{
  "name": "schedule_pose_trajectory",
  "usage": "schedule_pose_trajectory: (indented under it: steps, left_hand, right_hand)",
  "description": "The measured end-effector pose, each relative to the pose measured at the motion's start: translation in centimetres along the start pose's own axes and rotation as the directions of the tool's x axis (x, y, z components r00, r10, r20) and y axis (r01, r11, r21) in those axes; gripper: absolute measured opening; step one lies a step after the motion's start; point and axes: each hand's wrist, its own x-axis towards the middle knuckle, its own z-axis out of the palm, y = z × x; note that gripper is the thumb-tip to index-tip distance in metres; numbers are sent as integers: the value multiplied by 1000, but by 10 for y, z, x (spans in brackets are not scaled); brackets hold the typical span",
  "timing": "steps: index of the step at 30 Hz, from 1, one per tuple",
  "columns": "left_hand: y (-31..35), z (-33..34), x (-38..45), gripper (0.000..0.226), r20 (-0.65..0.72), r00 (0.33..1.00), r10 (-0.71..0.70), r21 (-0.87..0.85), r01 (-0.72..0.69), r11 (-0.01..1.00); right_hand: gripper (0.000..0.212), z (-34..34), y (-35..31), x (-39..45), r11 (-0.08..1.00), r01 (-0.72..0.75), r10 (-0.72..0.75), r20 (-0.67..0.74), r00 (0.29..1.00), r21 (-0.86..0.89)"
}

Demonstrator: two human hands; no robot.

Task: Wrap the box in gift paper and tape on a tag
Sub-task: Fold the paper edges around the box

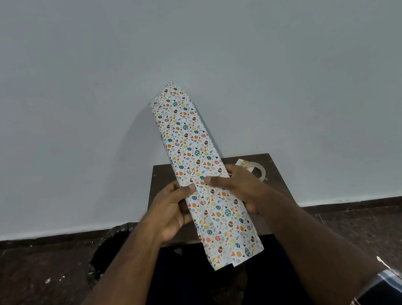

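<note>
Head view: box (205,175) sat sleeved in egg-print gift paper, held up over the small dark table (280,188). Left hand (170,209) and right hand (237,190) both clamped on its middle, thumbs on top. Tape roll (255,170) lay near the table's far right corner. I'd keep the seam tight, then crease the open ends. No readable writing anywhere

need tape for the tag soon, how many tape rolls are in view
1. The tape roll lies on the small dark table, partly behind the right hand gripping the wrapped box. The box and hands may hide others.
</note>
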Motion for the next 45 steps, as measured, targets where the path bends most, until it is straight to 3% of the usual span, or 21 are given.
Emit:
schedule_pose_trajectory:
  steps: [4,9,14,18,29,34,39,45]
  left_hand:
    - [8,3,2,47,14,1000,-7,16,6,1000]
    - [3,10,9,47,-80,996,44,53,-40,998]
    - [2,5,16,38,-220,971,88,-59,-104,993]
    - [0,6,18,33,-240,966,98,-51,-114,992]
    - [-6,3,22,42,-270,950,156,7,-160,987]
    - [-15,12,21,49,-254,950,184,-25,-197,980]
    - [-17,13,16,50,-193,972,134,-73,-151,986]
    - [-5,7,13,27,-183,979,89,-130,-114,985]
  right_hand:
    - [41,-4,-2,2,997,0,1,14,1000,-74]
    - [41,-4,0,2,988,19,-15,25,1000,-154]
    - [65,-18,9,0,980,-155,169,114,979,-126]
    - [44,-21,15,-4,983,-167,177,144,974,-78]
    - [52,-47,36,-10,969,-243,246,194,950,-36]
    - [51,-43,24,-6,977,-204,211,122,970,-65]
    - [65,-30,5,2,937,-108,133,54,990,-333]
    - [50,-35,0,4,885,-118,151,38,988,-451]
